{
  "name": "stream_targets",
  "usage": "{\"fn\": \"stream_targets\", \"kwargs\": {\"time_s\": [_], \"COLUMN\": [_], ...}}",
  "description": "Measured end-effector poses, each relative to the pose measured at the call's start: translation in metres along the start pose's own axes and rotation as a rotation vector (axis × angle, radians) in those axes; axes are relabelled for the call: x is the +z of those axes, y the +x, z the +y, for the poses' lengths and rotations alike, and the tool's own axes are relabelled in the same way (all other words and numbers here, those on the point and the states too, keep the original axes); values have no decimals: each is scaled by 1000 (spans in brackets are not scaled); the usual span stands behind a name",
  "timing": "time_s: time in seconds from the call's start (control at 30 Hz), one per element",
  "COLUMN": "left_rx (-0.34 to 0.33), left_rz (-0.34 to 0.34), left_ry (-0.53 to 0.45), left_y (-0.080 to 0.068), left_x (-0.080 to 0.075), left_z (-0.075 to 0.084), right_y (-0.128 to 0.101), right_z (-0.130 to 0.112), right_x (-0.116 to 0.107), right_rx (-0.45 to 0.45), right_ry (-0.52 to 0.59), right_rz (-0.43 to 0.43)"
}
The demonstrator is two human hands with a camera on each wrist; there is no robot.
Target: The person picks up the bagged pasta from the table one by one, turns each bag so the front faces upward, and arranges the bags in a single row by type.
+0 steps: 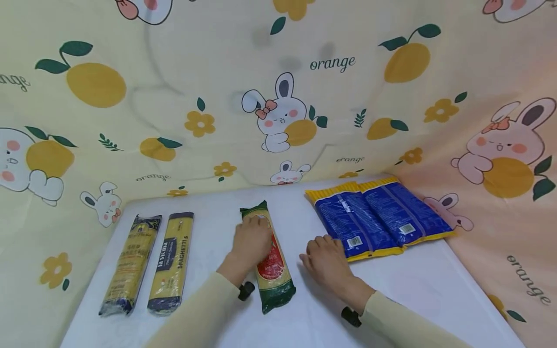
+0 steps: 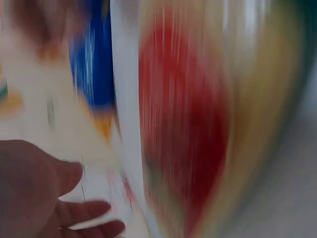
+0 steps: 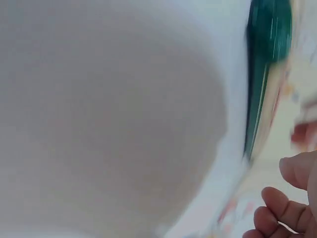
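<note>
A pasta packet [image 1: 274,270] with green ends and a red label lies lengthwise near the middle of the white table. My left hand [image 1: 252,241] is over its upper half, fingers loosely bent. In the left wrist view, that hand's thumb and fingers [image 2: 89,210] are spread apart with nothing between them, and the pasta packet [image 2: 183,99] fills the right side, blurred. To the right of the packet, my right hand [image 1: 328,263] is low over the table, fingers loosely curled and holding nothing. Its fingertips overlap the near left corner of a blue-and-yellow bag [image 1: 344,222].
A second blue-and-yellow bag [image 1: 402,212] lies against the first at the back right. At the left, a spaghetti packet [image 1: 171,263] with dark blue ends lies beside another yellow pasta packet [image 1: 130,266]. A printed cloth [image 1: 226,63] hangs behind the table [image 1: 330,324].
</note>
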State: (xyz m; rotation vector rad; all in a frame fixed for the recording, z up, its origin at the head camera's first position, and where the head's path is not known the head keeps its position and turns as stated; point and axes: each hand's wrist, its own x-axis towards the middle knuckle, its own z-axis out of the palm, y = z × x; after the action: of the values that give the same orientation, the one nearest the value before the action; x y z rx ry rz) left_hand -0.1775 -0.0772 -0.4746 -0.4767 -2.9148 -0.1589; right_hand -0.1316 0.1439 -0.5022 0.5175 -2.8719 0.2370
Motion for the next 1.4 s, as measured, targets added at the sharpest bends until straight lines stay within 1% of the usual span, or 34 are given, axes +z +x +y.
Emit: {"fn": "stream_targets", "kwargs": {"time_s": [0.07,0.13,0.17,0.23,0.3,0.37,0.47,0.6,0.67,0.73,0.83,0.97,1.1,1.23,1.4], "left_rx": [19,-19,-46,-92,-102,-69,3,82,112,128,117,68,48,43,37], "left_rz": [-88,-214,-266,-338,-358,-350,-328,-319,-319,-323,-329,-338,-340,-340,-328], "left_ry": [-46,-111,-143,-177,-167,-134,-72,-34,-20,-19,-15,-30,-31,-24,-45], "left_y": [-14,-25,-29,-35,-38,-40,-43,-49,-52,-56,-62,-72,-82,-90,-95], "left_x": [9,19,24,33,41,45,50,49,47,43,40,36,34,31,29], "left_z": [26,46,52,59,57,50,32,3,-13,-27,-50,-77,-100,-114,-118], "right_y": [6,13,16,21,24,24,22,21,21,21,21,21,22,22,21], "right_z": [28,56,69,95,116,132,146,152,153,153,154,153,153,152,151], "right_x": [-6,-12,-15,-20,-24,-26,-25,-17,-13,-8,-3,1,2,3,2], "right_rx": [20,48,64,100,137,165,172,149,155,173,202,215,217,219,224], "right_ry": [-33,-60,-74,-85,-79,-52,-5,24,39,59,82,94,96,94,104], "right_rz": [49,80,82,64,7,-64,-171,-241,-255,-268,-283,-282,-271,-278,-287]}}
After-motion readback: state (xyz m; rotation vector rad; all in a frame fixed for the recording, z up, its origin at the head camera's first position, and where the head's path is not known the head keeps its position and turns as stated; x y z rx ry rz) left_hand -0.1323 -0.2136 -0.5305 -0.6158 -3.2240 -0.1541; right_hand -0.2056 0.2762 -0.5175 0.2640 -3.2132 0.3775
